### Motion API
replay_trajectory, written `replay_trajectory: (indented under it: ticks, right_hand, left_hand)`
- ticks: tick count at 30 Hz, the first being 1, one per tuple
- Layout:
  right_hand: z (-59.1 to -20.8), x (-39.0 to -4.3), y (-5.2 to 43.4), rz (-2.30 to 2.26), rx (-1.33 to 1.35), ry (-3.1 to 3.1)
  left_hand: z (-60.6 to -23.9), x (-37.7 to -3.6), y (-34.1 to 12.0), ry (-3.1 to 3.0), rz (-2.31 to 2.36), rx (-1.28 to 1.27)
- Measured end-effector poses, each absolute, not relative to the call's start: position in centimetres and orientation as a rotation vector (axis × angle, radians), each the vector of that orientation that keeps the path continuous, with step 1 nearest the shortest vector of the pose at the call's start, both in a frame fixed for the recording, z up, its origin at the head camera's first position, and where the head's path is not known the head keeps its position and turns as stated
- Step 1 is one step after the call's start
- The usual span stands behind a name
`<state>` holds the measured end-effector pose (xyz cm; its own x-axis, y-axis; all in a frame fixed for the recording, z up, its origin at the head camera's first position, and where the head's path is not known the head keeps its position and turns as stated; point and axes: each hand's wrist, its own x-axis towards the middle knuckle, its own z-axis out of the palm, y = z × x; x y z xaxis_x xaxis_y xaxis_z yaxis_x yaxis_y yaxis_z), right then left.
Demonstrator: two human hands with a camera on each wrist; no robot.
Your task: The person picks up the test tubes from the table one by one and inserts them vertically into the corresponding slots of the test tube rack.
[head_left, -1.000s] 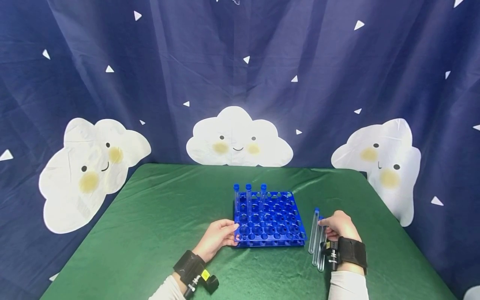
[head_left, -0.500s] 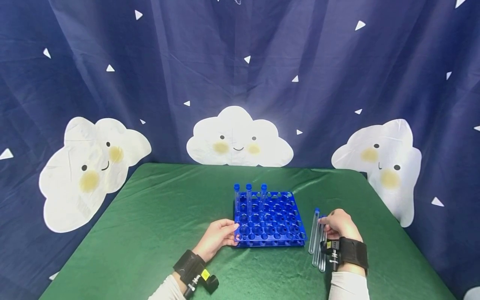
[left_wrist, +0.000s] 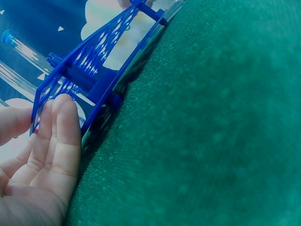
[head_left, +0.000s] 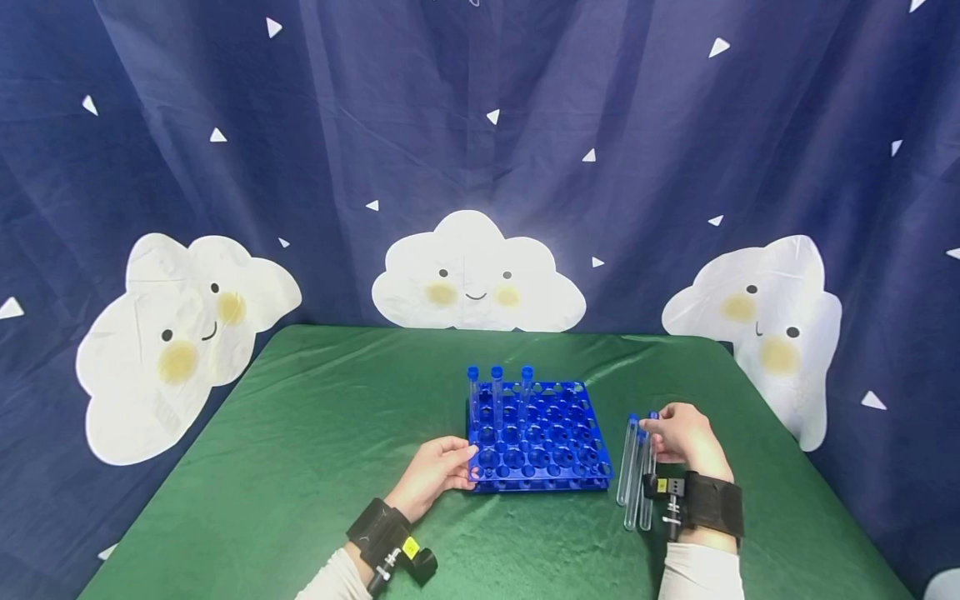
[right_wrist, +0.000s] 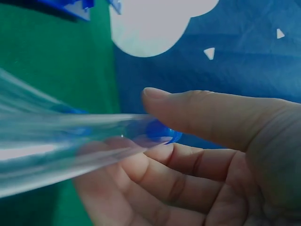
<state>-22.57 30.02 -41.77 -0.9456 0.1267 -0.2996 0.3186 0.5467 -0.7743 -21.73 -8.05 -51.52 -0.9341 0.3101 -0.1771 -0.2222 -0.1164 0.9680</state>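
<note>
A blue plastic test tube rack (head_left: 543, 486) stands on the table, with three capped tubes (head_left: 497, 402) upright in its rear left part. My left hand (head_left: 430, 475) grips the rack's near left corner; in the left wrist view the thumb (left_wrist: 16, 123) lies on one side of the top plate and the fingers on the other. To the right of the rack, my right hand (head_left: 684, 435) pinches a clear test tube (right_wrist: 89, 150) close to its blue cap (right_wrist: 162, 132). Two more tubes (head_left: 627, 467) lie beside it, caps pointing away from me.
A green cloth covers the table (head_left: 345, 392). Behind it hangs a dark blue curtain (head_left: 420, 125) with white clouds and small triangles. Each wrist wears a black strap (head_left: 712, 507) with a small camera.
My right hand has moved slightly away from me, and the pinched tube's cap now sits farther back, with its end raised. The left hand and rack have stayed put.
</note>
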Motion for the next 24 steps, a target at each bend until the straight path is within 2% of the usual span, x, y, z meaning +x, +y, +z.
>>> replay_trajectory:
  ticks: [11, 24]
  right_hand:
    - [-38.8, -21.5, 29.1, -1.308, 0.278, 2.814]
    - [-36.7, -20.8, 25.4, -1.288, 0.068, 3.183]
  left_hand:
    - [-51.5, -21.8, -8.0, 1.814, 2.106, 0.098]
    - [-51.9, -22.0, -8.0, 1.809, 2.112, 0.101]
